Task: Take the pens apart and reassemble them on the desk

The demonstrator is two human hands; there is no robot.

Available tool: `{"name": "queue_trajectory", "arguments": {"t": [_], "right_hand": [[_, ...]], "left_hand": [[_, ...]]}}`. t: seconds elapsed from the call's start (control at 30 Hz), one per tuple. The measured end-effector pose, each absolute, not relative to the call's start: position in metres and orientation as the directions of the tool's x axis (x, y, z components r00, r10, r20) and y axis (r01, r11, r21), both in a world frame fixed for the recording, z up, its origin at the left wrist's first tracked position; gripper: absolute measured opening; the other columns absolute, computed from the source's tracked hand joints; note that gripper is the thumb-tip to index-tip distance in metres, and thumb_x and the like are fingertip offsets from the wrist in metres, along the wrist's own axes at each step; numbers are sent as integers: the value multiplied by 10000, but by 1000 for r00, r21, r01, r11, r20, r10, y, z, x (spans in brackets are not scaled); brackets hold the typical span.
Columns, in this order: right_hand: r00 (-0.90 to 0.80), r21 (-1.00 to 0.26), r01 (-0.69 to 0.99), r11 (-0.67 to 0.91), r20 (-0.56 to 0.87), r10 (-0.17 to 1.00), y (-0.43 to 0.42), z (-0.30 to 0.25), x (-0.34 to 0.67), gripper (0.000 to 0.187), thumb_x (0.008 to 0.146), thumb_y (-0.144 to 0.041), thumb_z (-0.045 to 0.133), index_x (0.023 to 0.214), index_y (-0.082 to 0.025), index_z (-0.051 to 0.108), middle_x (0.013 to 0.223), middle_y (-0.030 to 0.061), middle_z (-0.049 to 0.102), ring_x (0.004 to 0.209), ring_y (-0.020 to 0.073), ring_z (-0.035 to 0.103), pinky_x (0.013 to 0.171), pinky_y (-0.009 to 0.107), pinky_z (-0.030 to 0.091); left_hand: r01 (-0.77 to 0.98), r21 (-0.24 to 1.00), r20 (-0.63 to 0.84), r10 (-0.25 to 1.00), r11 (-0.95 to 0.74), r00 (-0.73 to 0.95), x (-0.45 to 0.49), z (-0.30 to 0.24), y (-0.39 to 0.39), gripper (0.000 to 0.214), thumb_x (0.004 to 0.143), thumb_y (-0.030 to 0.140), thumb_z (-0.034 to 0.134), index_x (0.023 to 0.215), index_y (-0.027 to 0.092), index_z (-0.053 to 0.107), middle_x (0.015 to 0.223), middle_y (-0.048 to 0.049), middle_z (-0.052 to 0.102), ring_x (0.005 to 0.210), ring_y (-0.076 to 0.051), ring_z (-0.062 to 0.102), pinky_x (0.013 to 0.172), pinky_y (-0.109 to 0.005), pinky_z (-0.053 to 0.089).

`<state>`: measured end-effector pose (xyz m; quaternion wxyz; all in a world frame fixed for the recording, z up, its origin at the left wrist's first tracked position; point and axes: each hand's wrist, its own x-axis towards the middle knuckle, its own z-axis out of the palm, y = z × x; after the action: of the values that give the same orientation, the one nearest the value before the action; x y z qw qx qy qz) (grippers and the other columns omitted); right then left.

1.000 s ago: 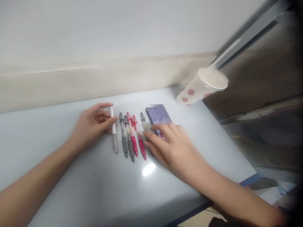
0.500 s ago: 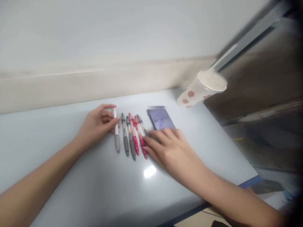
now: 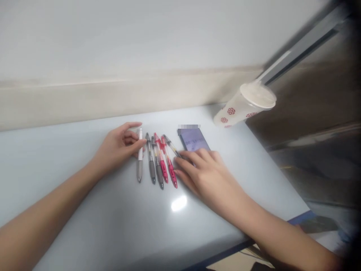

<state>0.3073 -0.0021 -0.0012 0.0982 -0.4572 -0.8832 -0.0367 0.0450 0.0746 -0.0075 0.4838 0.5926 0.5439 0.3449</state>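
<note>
Pens [image 3: 159, 174] were laid roughly side by side on the glossy table [image 3: 113, 226], to the left of the phone [image 3: 194, 138]. By their look they could be judged light, stiff and not easily broken, with smooth barrels apt to roll or skid if pushed; the thicker grip section, seemingly less slippery, could be judged the surest place to be pinched between thumb and finger. The white pen [image 3: 140, 151], farthest of all from the phone, was held by its far half in the left hand [image 3: 118, 146], with the thumb closed against the barrel and the forefinger stretched out over the end. Between that pen and the phone, two grey-gripped pens [image 3: 152, 171] and two pink pens [image 3: 163, 169] were set close together, pointing toward the near side. The slanted dark pen [image 3: 171, 145], nearest to the phone, was angled away from its neighbours, its near end hidden by the right hand [image 3: 204, 169]. That hand was held palm down and half curled, just on the near side of the phone; whether the pen was pinched or only touched could not be told. Beyond the phone and to its right, a patterned cup [image 3: 241, 105] was placed near the wall [image 3: 126, 99].
</note>
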Motion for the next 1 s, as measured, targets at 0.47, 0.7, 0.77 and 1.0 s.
{"name": "queue_trajectory", "arguments": {"t": [0.47, 0.7, 0.77, 1.0], "right_hand": [[-553, -168, 802, 574, 157, 818, -5, 2, 305, 288, 1074, -339, 575, 1247, -145, 701, 1207, 154, 696, 1006, 286, 638, 881, 414, 424], [-543, -176, 808, 563, 151, 826, -4, 1, 307, 296, 1080, -351, 558, 1239, -143, 696, 1110, 140, 692, 927, 270, 620, 828, 394, 423], [-546, -169, 806, 567, 159, 823, -4, 1, 307, 292, 1085, -337, 548, 1243, -139, 693, 1084, 137, 687, 935, 268, 619, 814, 382, 415], [-552, -168, 798, 579, 184, 813, -3, 2, 309, 268, 1091, -308, 537, 1219, -145, 707, 912, 91, 673, 819, 233, 570, 761, 361, 380]], "left_hand": [[332, 943, -96, 972, 20, 214, 45, -10, 77, 417, 815, 478, 815, 1113, 202, 716, 761, -3, 660, 675, -179, 678, 626, -339, 640], [415, 908, -36, 977, -56, 211, 45, -13, 74, 387, 857, 455, 777, 1158, 220, 709, 775, 5, 645, 652, -160, 652, 614, -308, 597], [394, 918, -43, 978, -41, 203, 44, -15, 74, 351, 871, 453, 767, 1127, 219, 712, 768, 6, 637, 652, -159, 654, 613, -308, 600], [359, 933, -39, 983, -28, 179, 44, -18, 73, 309, 905, 455, 750, 1100, 216, 725, 778, -8, 680, 687, -171, 684, 641, -321, 631]]}}
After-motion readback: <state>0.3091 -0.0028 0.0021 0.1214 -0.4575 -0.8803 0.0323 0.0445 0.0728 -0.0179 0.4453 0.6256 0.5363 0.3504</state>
